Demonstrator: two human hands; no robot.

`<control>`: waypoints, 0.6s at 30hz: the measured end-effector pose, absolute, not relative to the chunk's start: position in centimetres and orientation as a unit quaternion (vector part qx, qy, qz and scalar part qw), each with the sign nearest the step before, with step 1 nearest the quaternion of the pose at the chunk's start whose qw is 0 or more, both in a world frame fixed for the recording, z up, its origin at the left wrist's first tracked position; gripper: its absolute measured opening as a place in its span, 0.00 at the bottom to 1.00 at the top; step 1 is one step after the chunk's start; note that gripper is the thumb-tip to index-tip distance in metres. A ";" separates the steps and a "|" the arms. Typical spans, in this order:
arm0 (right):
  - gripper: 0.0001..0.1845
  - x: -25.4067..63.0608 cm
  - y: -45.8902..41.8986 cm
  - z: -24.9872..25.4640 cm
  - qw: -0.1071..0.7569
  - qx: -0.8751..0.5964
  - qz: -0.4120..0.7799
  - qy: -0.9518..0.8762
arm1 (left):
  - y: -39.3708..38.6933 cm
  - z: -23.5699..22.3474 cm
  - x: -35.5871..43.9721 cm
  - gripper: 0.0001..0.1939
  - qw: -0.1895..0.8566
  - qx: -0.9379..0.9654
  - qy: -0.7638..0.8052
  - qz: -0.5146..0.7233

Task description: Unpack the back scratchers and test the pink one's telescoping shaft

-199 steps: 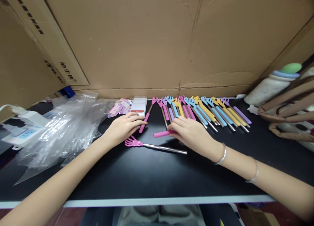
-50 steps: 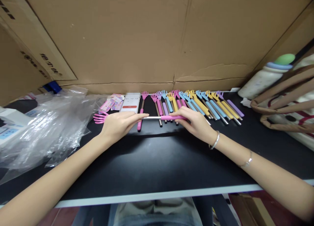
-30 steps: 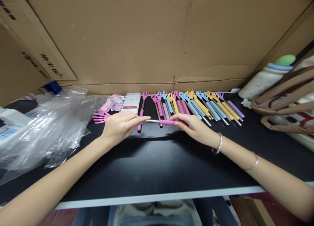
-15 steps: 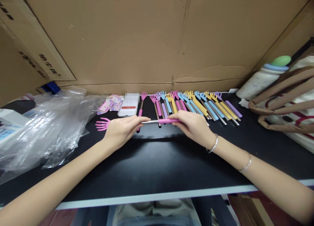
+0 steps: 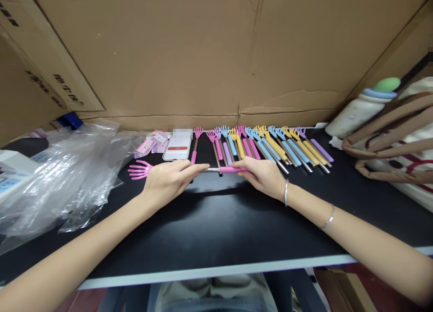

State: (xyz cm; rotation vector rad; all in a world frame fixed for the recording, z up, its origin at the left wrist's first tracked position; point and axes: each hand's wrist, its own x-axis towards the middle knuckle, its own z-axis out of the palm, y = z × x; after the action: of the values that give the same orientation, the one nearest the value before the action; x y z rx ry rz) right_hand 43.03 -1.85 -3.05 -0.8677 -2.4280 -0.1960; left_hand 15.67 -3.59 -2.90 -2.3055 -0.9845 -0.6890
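Note:
A pink back scratcher [image 5: 140,170] is held level above the black table, its claw pointing left. My left hand [image 5: 169,179] is closed round its metal rod near the claw. At the other end my right hand [image 5: 265,176] grips the pink sleeve [image 5: 227,169], which sits over the rod. A short stretch of bare metal shows between my hands. Just behind lies another pink back scratcher [image 5: 198,132], partly hidden by my left fingers. To its right, several back scratchers [image 5: 270,145] in pink, blue, yellow and purple lie in a row.
Clear plastic bags [image 5: 77,181] are heaped at the left beside a white power strip [image 5: 13,172]. A phone [image 5: 177,145] and printed cards [image 5: 152,144] lie at the back. A white bottle [image 5: 360,113] and a brown-handled bag [image 5: 399,149] stand right. Cardboard [image 5: 169,55] walls the back.
The back scratcher, earlier on the table apart from the pink sleeve, is now lifted in both hands with the sleeve on its rod. My right hand has shifted slightly along the sleeve.

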 end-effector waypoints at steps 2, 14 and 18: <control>0.14 43.1 -2.0 -2.8 0.272 -0.313 -0.112 -0.903 | -3.5 -2.9 15.6 0.13 0.276 -0.852 -0.358 -0.263; 0.13 42.3 -3.4 -1.6 0.282 -0.318 0.000 -0.905 | -3.3 -2.7 15.5 0.18 0.322 -0.837 -0.302 -0.323; 0.13 42.2 -3.5 -1.9 0.272 -0.334 0.027 -0.902 | -3.4 -2.6 15.5 0.18 0.325 -0.844 -0.286 -0.317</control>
State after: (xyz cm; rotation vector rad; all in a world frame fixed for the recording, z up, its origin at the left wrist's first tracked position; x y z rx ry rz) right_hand 42.15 -3.46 -1.91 -0.9004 -2.4279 0.0739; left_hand 15.52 -3.35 -2.58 -2.2124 -0.7510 -0.8316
